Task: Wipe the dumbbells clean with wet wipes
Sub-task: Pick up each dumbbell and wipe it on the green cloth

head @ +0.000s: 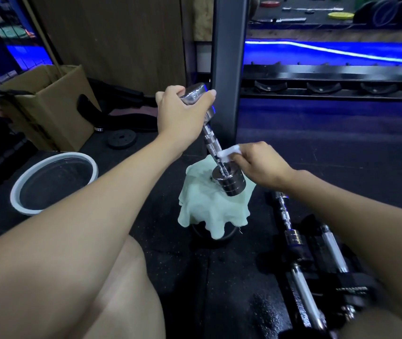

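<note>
We look down along our two bare arms at a chrome dumbbell (213, 140) held tilted above a dark rubber gym floor (146, 204). Our left hand (180, 113) curls round the upper weight head, a full grip on it, while the lower head rests on a pale green cloth (207, 209) draped over something round and dark that we cannot identify. Our right hand (256, 165) pinches a small folded white wet wipe (230, 151) and presses it against the knurled handle just above the lower head. We judge the dumbbell to be heavy, rigid and slick on its polished ends, so the head is a secure place to hold it, and letting the cloth bear the lower end takes most of the weight. The wipe looks thin and soft, easily bunched. To our right, more chrome dumbbells (290, 231) lie on the floor, near the cloth. To our left sits a white-rimmed basin (21, 189), and behind it an open cardboard box (55, 111).
</note>
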